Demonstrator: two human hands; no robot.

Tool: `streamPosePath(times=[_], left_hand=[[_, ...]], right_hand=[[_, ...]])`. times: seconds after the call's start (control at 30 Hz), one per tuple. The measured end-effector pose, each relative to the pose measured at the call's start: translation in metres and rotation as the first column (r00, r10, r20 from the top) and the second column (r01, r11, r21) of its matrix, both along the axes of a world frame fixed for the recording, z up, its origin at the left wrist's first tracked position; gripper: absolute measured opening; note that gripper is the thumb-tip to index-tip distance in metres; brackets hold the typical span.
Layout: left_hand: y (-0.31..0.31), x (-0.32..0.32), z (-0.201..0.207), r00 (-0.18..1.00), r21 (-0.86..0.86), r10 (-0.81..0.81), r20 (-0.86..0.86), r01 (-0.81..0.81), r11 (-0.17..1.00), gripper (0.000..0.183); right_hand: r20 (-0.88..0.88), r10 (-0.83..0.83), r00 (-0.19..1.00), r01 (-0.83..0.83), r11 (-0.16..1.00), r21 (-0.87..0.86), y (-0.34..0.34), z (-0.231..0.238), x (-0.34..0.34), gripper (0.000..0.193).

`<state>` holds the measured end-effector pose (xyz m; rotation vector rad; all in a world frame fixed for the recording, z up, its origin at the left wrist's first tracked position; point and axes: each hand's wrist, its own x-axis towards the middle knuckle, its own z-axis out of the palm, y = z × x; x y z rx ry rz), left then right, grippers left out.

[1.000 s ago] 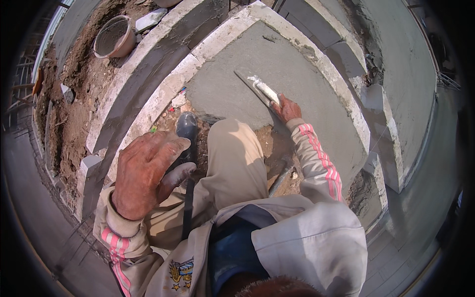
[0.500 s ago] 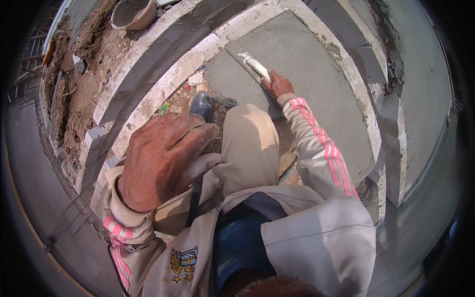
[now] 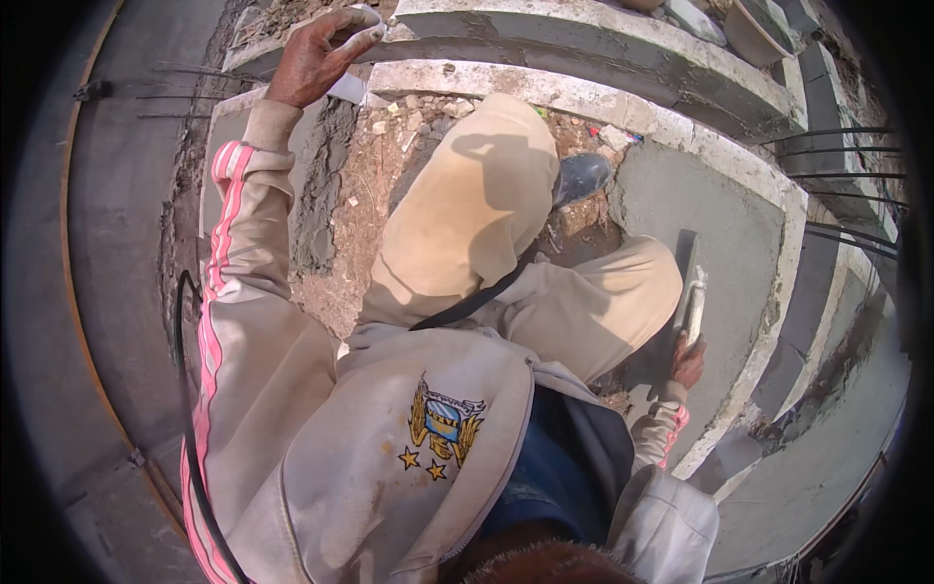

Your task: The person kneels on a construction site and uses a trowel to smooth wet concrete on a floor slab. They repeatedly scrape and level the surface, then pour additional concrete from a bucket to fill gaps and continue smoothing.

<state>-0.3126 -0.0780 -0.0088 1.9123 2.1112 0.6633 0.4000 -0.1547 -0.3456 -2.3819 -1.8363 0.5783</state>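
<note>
My right hand (image 3: 687, 360) is closed round the pale, cement-smeared handle (image 3: 697, 300) of a plastering trowel. The trowel's narrow dark blade (image 3: 686, 255) lies along the smooth grey mortar surface (image 3: 725, 209), right of my bent knee. At the upper left, my left hand (image 3: 323, 56) is raised beside the end of a pale block wall. Its fingers curve loosely, with a gap between thumb and forefinger, and the tips are whitish. I see nothing held in it.
A pale block edging (image 3: 545, 90) curves round the mortar bed, with a taller rendered block wall (image 3: 603, 44) behind. My dark boot (image 3: 584, 178) stands on rubble and soil. A bucket (image 3: 754, 37) sits at the far right. Thin rods (image 3: 846, 175) jut in at the right.
The view has swung left, shifting the scene rightward. My left hand has moved from before my knee out to the upper left. My right hand still grips the trowel, now nearer my body.
</note>
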Motion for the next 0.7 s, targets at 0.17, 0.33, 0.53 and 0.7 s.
streamPosePath(times=[0.17,0.33,0.53,0.7], left_hand=[[-0.195,-0.138,-0.066,0.839,-0.22,0.494,-0.228,-0.538,0.814,0.041],[-0.436,-0.151,-0.152,0.606,-0.487,0.72,-0.337,-0.767,0.418,0.045],[-0.68,-0.107,-0.137,-0.002,-0.489,0.915,0.403,-0.846,0.213,0.025],[-0.622,-0.178,-0.057,0.263,-0.194,0.876,0.405,-0.911,0.363,0.02]], right_hand=[[-0.124,0.064,0.99,0.002,0.88,0.475,0.049,-0.013,0.023,0.063],[-0.047,0.218,0.975,-0.205,0.96,0.19,0.116,0.014,0.005,0.064],[0.134,0.32,0.938,-0.346,0.885,0.313,0.195,0.028,-0.032,0.053],[0.269,0.379,0.886,-0.441,0.867,0.233,0.269,0.06,-0.043,0.053]])
